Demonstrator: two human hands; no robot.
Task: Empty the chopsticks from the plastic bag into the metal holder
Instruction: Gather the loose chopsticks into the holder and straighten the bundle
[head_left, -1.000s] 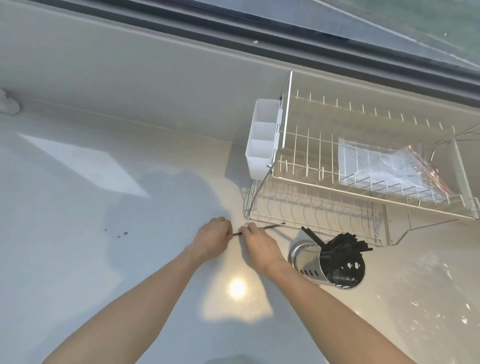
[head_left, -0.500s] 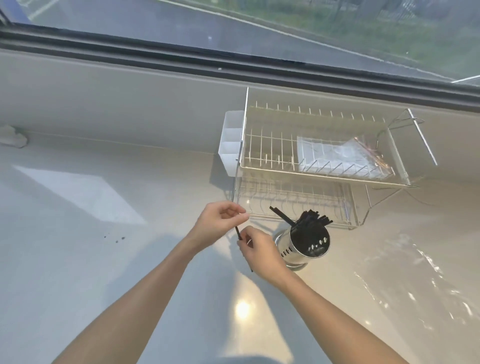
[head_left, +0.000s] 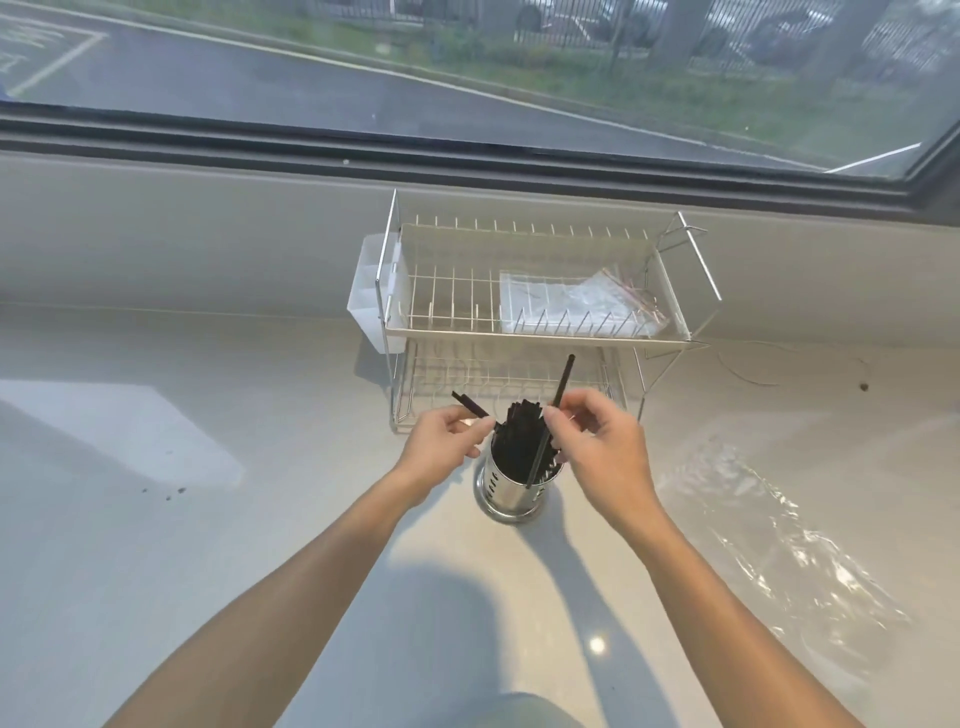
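Chopsticks (head_left: 522, 441), black, stand bunched in the holder (head_left: 511, 486), a shiny perforated cylinder on the bench (head_left: 208, 545) just in front of the rack (head_left: 519, 312). Right hand (head_left: 597, 447), right of the holder, pinches one chopstick (head_left: 558, 395) between thumb and fingertips, its lower end slanting down across the holder's mouth. Left hand (head_left: 441, 447), left of the holder, pinches another black stick (head_left: 470, 405) angled up and left. Bag (head_left: 571, 306), clear, lies flat on the rack's upper tier.

Both forearms extend forward, converging. Left hand (head_left: 441, 447): fingers curled, thumb and forefinger apparently pinched. Right hand (head_left: 602, 447): raised, thumb and forefinger pinched, remaining fingers loosely spread.
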